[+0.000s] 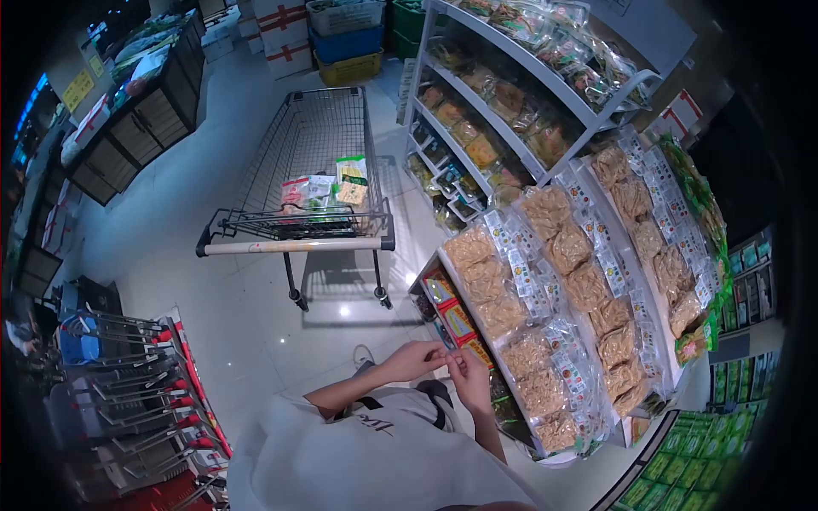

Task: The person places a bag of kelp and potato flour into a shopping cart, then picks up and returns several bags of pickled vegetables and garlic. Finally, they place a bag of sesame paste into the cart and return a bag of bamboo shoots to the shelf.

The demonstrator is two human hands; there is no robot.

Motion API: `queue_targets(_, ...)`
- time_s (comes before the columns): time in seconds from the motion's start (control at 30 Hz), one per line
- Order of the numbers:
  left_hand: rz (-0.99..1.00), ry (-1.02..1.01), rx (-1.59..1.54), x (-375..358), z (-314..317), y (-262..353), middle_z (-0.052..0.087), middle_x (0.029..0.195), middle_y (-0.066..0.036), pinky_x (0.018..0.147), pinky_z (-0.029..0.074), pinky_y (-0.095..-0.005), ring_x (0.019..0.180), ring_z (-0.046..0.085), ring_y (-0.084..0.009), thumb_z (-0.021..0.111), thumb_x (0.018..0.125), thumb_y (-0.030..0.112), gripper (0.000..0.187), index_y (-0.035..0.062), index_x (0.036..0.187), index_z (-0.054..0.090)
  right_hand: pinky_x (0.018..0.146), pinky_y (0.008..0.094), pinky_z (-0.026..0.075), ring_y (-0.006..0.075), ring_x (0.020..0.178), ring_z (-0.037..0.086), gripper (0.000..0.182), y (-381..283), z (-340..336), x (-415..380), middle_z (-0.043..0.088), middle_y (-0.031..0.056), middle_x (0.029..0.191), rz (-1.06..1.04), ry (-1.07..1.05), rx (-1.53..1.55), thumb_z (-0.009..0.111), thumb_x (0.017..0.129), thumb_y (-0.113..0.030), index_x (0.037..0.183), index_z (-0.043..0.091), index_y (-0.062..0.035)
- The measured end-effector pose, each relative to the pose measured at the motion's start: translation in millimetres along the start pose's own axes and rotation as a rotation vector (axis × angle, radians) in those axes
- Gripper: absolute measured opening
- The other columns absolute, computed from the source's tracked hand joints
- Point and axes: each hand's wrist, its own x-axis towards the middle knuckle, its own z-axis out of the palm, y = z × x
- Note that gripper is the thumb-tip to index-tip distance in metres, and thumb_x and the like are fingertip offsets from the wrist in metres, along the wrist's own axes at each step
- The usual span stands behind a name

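My left hand (414, 361) and my right hand (469, 378) meet in front of my white shirt. Their fingertips are pinched close together; whatever lies between them, if anything, is too small to make out. Nearest to them is a sloped display stand with clear bags of a tan, dried-looking food (503, 315) in rows. Red and yellow packets (457, 322) sit on the stand's lower side shelf, close to my right hand. Ahead to the left is a wire shopping cart (294, 247), apart from both hands. In it lie a green-topped packet (351, 180) and some other packages (308, 194).
A tiered white rack (503, 102) of bagged goods rises behind the stand. Nested shopping carts (145, 392) line the left, beside a red-edged strip. Crates (349, 68) and white boxes (281, 34) are stacked at the back. Green packages (699, 451) fill a shelf at lower right.
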Motion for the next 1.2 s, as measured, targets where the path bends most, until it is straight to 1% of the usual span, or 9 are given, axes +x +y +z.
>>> queue_targets(0.03, 0.011, 0.091, 0.102, -15.4, -24.3, 1.9, 0.064, 0.08, -0.009, 0.067, 0.049, -0.0365, 0.072, 0.062, -0.0238, 0.066, 0.093, 0.025, 0.023, 0.0025, 0.093, 0.061, 0.059, 0.0298, 0.048, 0.0173, 0.061, 0.059, 0.015, -11.1, 20.6, 11.3, 0.062, 0.011, 0.071, -0.024, -0.039, 0.017, 0.063, 0.096, -0.015, 0.098, 0.064, 0.0)
queue_targets(0.13, -0.007, 0.301, 0.217, -61.6, -81.7, -15.9, 0.067, 0.086, -0.012, 0.07, 0.051, -0.0385, 0.077, 0.066, -0.0271, 0.064, 0.094, 0.024, 0.022, 0.0024, 0.096, 0.064, 0.062, 0.0333, 0.05, 0.0217, 0.066, 0.064, 0.016, -67.0, 59.6, 43.7, 0.065, 0.0122, 0.077, -0.006, -0.266, 0.038, 0.062, 0.095, -0.016, 0.103, 0.066, -0.0018)
queue_targets(0.23, -0.076, 0.521, 0.126, -104.2, -107.5, -36.0, 0.068, 0.088, -0.014, 0.072, 0.052, -0.0373, 0.078, 0.066, -0.027, 0.063, 0.095, 0.022, 0.021, 0.0012, 0.099, 0.065, 0.065, 0.0395, 0.051, 0.0322, 0.074, 0.067, 0.015, -103.5, 91.8, 78.3, 0.067, 0.0149, 0.083, -0.369, -0.323, -0.187, 0.062, 0.092, -0.017, 0.097, 0.066, -0.0029)
queue_targets(0.53, -0.297, 0.906, -0.115, -165.3, -159.0, -72.2, 0.067, 0.085, -0.012, 0.07, 0.051, -0.0327, 0.077, 0.066, -0.0228, 0.064, 0.095, 0.018, 0.019, -0.0007, 0.097, 0.065, 0.067, 0.0422, 0.051, 0.0323, 0.076, 0.064, 0.011, -163.9, 165.7, 191.3, 0.062, 0.0125, 0.08, -0.584, -0.363, -0.261, 0.065, 0.088, -0.015, 0.087, 0.064, -0.0042)
queue_targets(0.63, -0.292, 1.2, 0.325, -153.0, -203.7, -78.5, 0.066, 0.085, -0.012, 0.072, 0.051, -0.0345, 0.079, 0.064, -0.0253, 0.063, 0.095, 0.014, 0.013, 0.001, 0.095, 0.064, 0.073, 0.0417, 0.049, 0.0317, 0.08, 0.061, 0.011, -158.4, 185.9, 224.7, 0.062, 0.01, 0.085, -0.714, -0.171, -0.281, 0.067, 0.086, -0.015, 0.088, 0.064, -0.0046)
queue_targets(0.73, -0.13, 1.316, 0.835, -131.1, -265.7, -76.5, 0.066, 0.087, -0.013, 0.075, 0.05, -0.0369, 0.083, 0.063, -0.0272, 0.063, 0.093, 0.01, 0.008, 0.0018, 0.093, 0.065, 0.07, 0.0386, 0.047, 0.0264, 0.076, 0.06, 0.017, -116.8, 199.3, 255.6, 0.061, 0.006, 0.083, -0.876, 0.084, -0.467, 0.069, 0.084, -0.023, 0.085, 0.063, -0.0073)
queue_targets(0.83, 0.012, 1.269, 0.935, -97.3, -324.8, -87.6, 0.067, 0.084, -0.013, 0.068, 0.05, -0.0366, 0.077, 0.065, -0.0264, 0.065, 0.091, 0.009, 0.006, 0.0027, 0.091, 0.065, 0.064, 0.036, 0.046, 0.0221, 0.069, 0.058, 0.017, -92.4, 205.4, 266.0, 0.059, 0.0024, 0.076, -0.84, 0.079, -0.496, 0.07, 0.081, -0.026, 0.079, 0.063, -0.012)
queue_targets(1.03, -0.232, 1.129, 0.641, -50.2, -347.3, -113.7, 0.065, 0.066, -0.005, 0.051, 0.047, -0.0378, 0.057, 0.063, -0.0248, 0.066, 0.088, 0.014, 0.005, 0.0095, 0.085, 0.066, 0.054, 0.0357, 0.046, 0.021, 0.058, 0.057, 0.023, -111.5, 210.8, 287.0, 0.054, 0.001, 0.063, -0.625, 0.189, -0.419, 0.07, 0.081, -0.021, 0.064, 0.056, -0.0134)
queue_targets(1.2, -0.411, 1.053, 0.693, -29.0, -364.0, -109.7, 0.065, 0.065, -0.005, 0.052, 0.048, -0.0399, 0.057, 0.064, -0.0261, 0.065, 0.088, 0.022, 0.012, 0.0117, 0.083, 0.067, 0.054, 0.0366, 0.049, 0.0231, 0.059, 0.06, 0.022, -120.1, 209.4, 313.9, 0.056, 0.003, 0.063, -0.514, 0.108, -0.401, 0.069, 0.081, -0.02, 0.065, 0.057, -0.012)
